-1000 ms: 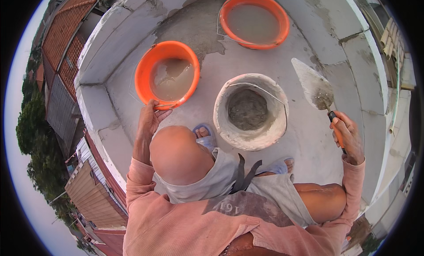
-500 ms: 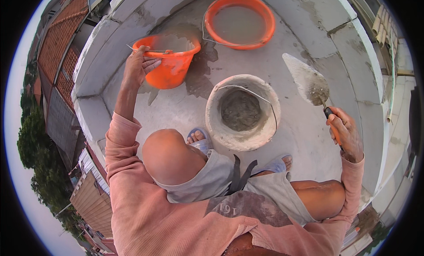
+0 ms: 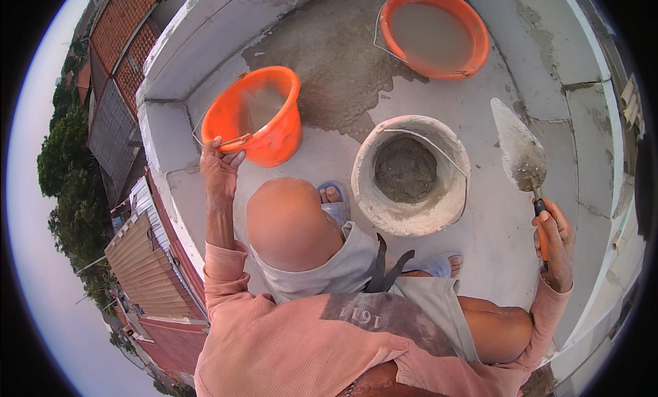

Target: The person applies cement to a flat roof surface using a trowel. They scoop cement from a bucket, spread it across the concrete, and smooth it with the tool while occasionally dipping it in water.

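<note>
My left hand (image 3: 221, 171) grips the near rim of an orange bucket (image 3: 282, 138), its fingers hooked over the edge beside the wire handle. The bucket leans, and some greyish water (image 3: 264, 104) shows inside. In my right hand (image 3: 558, 236) is a pointed trowel (image 3: 515, 143), held by its orange and black handle, blade up and crusted with grey mortar. Between my hands stands a mortar-caked bucket (image 3: 411, 224) with wet grey mortar (image 3: 404, 171) at its bottom and its wire handle laid across the opening.
Another orange bucket (image 3: 478, 28), filled with cloudy water, stands farther back on the right. A wide wet patch (image 3: 343, 68) covers the floor behind the buckets. Low grey block walls (image 3: 199, 47) enclose the space, with roofs (image 3: 147, 253) beyond on the left. My sandalled feet are beside the mortar bucket.
The left orange bucket has come nearer to me and its tilt has changed. The wet patch on the floor has spread. The whole view has shifted; the trowel stays raised in my right hand.
</note>
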`<state>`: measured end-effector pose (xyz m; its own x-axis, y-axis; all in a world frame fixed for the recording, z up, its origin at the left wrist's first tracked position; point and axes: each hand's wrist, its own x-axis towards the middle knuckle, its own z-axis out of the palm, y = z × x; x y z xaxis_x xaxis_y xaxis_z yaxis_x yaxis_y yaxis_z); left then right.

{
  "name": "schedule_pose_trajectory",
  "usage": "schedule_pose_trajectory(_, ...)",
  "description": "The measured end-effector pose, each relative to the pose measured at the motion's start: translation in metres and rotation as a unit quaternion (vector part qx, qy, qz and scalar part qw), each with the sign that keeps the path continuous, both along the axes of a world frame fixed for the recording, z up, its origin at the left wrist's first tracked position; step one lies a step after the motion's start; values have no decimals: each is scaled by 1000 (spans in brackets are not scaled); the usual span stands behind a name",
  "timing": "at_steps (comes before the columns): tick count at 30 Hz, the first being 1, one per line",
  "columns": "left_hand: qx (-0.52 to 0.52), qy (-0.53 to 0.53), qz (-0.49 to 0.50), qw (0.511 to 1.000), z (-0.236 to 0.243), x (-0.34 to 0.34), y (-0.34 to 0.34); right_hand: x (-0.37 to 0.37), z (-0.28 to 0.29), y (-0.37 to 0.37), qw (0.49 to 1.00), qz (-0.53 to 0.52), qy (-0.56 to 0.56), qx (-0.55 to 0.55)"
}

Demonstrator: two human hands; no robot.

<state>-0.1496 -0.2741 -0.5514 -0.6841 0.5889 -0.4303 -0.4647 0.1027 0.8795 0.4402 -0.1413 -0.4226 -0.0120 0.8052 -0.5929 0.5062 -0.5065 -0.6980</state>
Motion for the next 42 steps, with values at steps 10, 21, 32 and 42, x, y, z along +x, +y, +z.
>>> schedule_pose_trajectory(10, -171, 135, -16, 976, -3, -94, 9, -6, -1, 5, 999, 35, 15, 14)
schedule_pose_trajectory(21, -93, 156, 108, 977, 5, -60, -78, -2, 4, 1, 999, -10, 33, 21)
schedule_pose_trajectory(32, -134, 399, -63, 905, 72, 5, -19, 7, -8, 29, 992, -68, 87, 67)
schedule_pose_trajectory(42, -288, 746, -55, 599, 1, 7, 45, 13, -5, 29, 986, -94, 77, 118)
